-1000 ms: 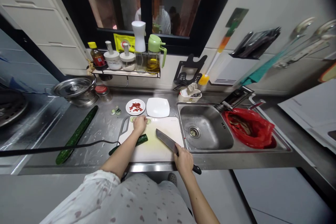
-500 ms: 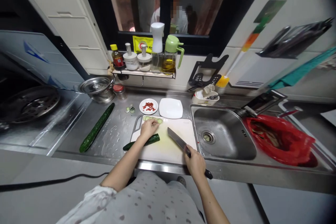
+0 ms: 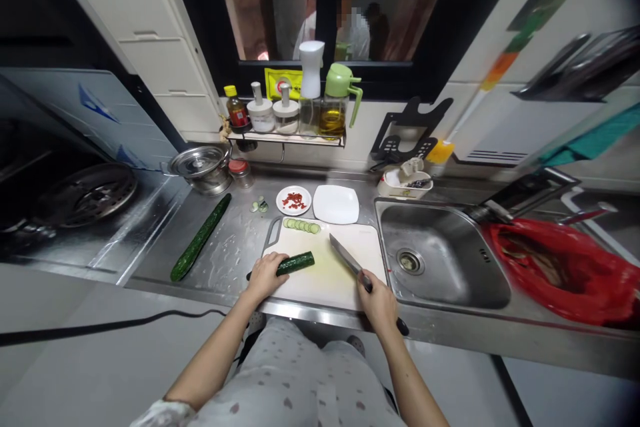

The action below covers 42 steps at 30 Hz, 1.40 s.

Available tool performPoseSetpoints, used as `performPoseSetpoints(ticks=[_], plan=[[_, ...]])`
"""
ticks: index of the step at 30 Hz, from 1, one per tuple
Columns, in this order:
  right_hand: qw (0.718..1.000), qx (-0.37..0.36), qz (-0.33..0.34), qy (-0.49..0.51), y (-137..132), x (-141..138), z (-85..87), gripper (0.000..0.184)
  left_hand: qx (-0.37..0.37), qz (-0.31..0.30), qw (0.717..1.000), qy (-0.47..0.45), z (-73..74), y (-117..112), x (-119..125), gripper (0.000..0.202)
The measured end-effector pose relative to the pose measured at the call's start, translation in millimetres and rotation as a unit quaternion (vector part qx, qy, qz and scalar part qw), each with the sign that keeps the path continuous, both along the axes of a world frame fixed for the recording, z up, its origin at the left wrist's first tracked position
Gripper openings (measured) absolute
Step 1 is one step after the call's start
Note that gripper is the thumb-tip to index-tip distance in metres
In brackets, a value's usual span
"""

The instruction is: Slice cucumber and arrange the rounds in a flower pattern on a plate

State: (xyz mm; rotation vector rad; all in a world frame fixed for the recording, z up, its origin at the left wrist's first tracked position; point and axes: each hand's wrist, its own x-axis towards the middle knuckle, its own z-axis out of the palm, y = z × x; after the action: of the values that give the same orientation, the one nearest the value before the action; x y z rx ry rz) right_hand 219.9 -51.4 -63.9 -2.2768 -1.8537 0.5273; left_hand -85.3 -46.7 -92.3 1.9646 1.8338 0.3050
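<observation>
My left hand (image 3: 268, 275) is wrapped over a cut cucumber (image 3: 297, 262) lying across the left part of the white cutting board (image 3: 325, 287). The cucumber's cut end points right; its middle is under my fingers. In my right hand (image 3: 379, 303) is a kitchen knife (image 3: 345, 253), gripped by its black handle, the blade slanting up and left over the board's right side. A row of overlapping cucumber slices (image 3: 301, 225) lies along the board's far edge. Behind the board are a small plate (image 3: 281, 207) of chopped red pieces and a bare white plate (image 3: 336, 204).
A whole cucumber (image 3: 201, 237) and a lidded steel pot (image 3: 201, 167) are to the left. Cucumber end pieces (image 3: 259, 205) lie behind the board. At right are the sink (image 3: 440, 267) and a red plastic bag (image 3: 570, 273). A condiment shelf (image 3: 290, 138) hangs above.
My left hand has left the slices at the board's far edge and come nearer to take hold of the cut cucumber. My right hand still holds the knife. The view has shifted slightly.
</observation>
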Motion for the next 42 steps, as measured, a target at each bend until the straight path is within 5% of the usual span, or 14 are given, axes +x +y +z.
performPoseSetpoints(ticks=[7, 15, 27, 42], plan=[[1.000, 0.009, -0.010, 0.016, 0.9, 5.1, -3.6, 0.042, 0.041, 0.126, 0.990, -0.052, -3.1, 0.8, -16.3, 0.047], [1.000, -0.006, -0.009, 0.007, -0.7, 7.1, -8.3, 0.040, 0.018, 0.337, 0.940, 0.042, 3.2, 31.5, -63.7, 0.048], [1.000, -0.008, -0.013, 0.019, 5.3, 6.5, -4.8, 0.040, -0.020, 0.354, 0.929, 0.110, -14.4, 47.6, -74.5, 0.052], [1.000, -0.006, 0.002, 0.016, 4.6, 4.2, -2.8, 0.040, -0.018, 0.344, 0.935, 0.088, -9.3, 37.9, -62.5, 0.058]])
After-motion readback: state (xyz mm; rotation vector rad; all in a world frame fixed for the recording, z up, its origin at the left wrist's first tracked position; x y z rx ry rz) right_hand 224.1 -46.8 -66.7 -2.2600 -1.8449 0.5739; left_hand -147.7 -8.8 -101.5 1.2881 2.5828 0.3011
